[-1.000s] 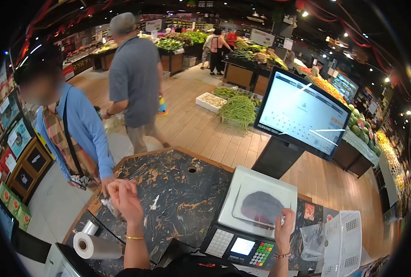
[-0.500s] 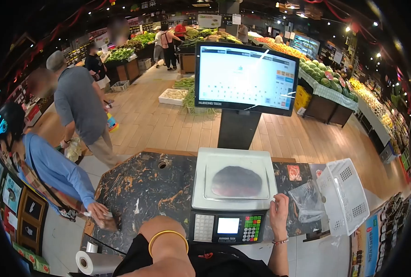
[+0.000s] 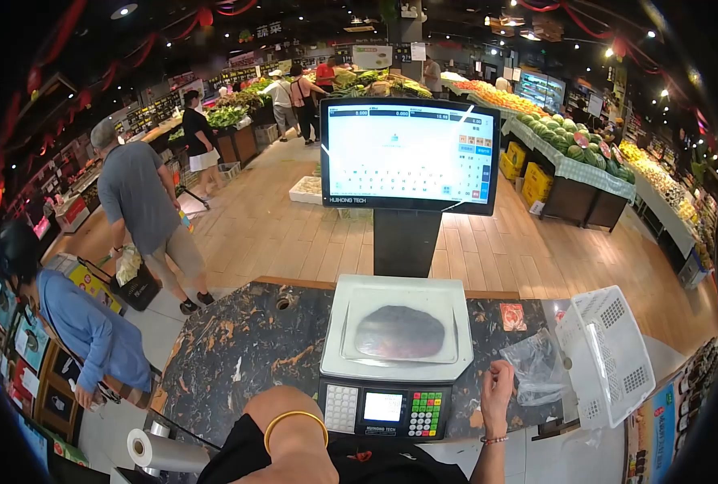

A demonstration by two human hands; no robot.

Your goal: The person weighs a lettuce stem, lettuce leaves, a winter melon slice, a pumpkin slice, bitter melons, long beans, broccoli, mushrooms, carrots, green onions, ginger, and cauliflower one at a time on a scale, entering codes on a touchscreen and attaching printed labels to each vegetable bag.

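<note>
My right hand (image 3: 496,385) rests on the dark marble counter (image 3: 238,355), right beside the scale (image 3: 456,363), fingers curled with nothing in them. On the scale's white platform lies a dark reddish lump in clear wrap (image 3: 399,332). The keypad and small display (image 3: 385,407) are at the scale's front. Of my left arm only the raised wrist with a gold bangle (image 3: 294,419) shows near the bottom edge; the hand itself is hidden. A large touch screen (image 3: 411,153) stands on a post behind the scale.
A white plastic basket (image 3: 609,355) stands tilted at the counter's right end, a crumpled clear bag (image 3: 536,367) beside it. A roll of plastic bags (image 3: 165,452) hangs at lower left. A person in blue (image 3: 93,331) bends at the left; another in grey (image 3: 145,198) walks away. Produce stands fill the back.
The view swung right and now centres on the scale. My left hand left the counter and rose out of sight. My right hand slid off the scale's edge onto the counter.
</note>
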